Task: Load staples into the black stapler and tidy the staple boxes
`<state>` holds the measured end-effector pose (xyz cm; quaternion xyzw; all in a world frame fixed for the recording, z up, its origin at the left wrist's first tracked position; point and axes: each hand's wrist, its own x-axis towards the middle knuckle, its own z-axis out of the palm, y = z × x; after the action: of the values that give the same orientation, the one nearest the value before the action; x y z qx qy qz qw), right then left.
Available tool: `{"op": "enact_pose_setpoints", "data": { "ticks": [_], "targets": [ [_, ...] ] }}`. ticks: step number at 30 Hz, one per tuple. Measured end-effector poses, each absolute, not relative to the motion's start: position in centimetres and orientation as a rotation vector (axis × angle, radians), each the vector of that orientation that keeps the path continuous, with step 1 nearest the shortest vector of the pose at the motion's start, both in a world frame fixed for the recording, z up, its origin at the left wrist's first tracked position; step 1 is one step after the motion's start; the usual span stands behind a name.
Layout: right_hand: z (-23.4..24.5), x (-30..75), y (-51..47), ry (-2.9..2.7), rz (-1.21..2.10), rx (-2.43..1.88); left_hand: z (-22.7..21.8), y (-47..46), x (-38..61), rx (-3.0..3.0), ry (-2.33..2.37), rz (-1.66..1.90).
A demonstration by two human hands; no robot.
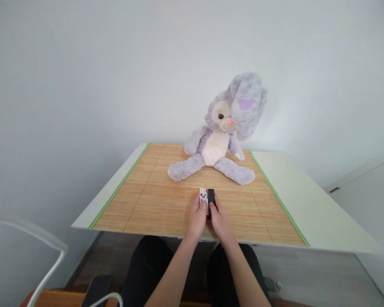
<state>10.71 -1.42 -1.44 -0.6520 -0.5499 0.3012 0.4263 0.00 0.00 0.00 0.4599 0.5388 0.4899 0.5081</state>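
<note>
White bench [307,204], bamboo mat [166,200], plush toy [215,149] seated at back. Near front edge, left hand [197,216] grips small printed box [203,194], right hand [220,221] black object [211,196] just beside it; both held, neither released.

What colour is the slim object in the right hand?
The slim object in the right hand is black, seen best in the head view.

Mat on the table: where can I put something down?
Left, the mat is bare between its green edge and the left hand. Right, it's bare between the right hand and the other green edge. The middle's crowded: plush bunny behind, hands, small box and black object in front.
</note>
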Motion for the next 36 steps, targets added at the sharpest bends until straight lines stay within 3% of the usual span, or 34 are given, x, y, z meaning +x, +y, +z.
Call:
{"op": "enact_pose_setpoints", "data": {
  "ticks": [7,16,25,36],
  "targets": [
    [-0.2,6.9,-0.8,-1.416,0.552,-1.597,-0.2,0.3,-4.3,1.184,1.355,1.194],
    [-0.5,14.6,-0.4,-1.394,0.370,-1.565,1.6,-2.5,-3.9,1.807,1.898,1.060],
    [-1.1,16.3,-0.6,-1.333,0.399,-1.585,1.2,-3.3,-8.4,1.864,1.921,1.054],
    [-1.0,16.3,-0.5,-1.345,0.408,-1.586,1.2,3.9,-10.1,1.914,2.075,0.996]
  ]
}}
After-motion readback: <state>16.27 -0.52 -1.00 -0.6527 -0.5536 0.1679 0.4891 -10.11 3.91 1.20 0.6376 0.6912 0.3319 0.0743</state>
